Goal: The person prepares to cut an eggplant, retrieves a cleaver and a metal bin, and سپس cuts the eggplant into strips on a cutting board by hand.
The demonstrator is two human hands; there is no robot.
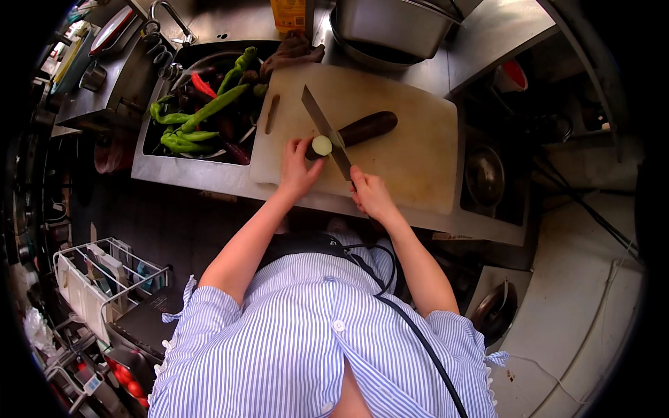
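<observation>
On a large white cutting board [413, 177], my right hand [370, 192] grips the handle of a broad kitchen knife [322, 119], its blade slanting up and to the left. A short piece of eggplant [321, 146] is between the thumb and fingers of my left hand [300, 166], its pale cut face turned up. To the right of the blade lies the longer dark purple eggplant piece [369, 128], whose near end is partly hidden by the knife. The blade stands between the two pieces.
Left of the board, a sink [183, 159] holds green peppers [214, 108], a red pepper [202, 84] and dark eggplants [238, 153]. A faucet [177, 23] rises behind it. Stacked metal pans [397, 23] stand behind the board. At right, a metal bowl [484, 175] sits in a second basin.
</observation>
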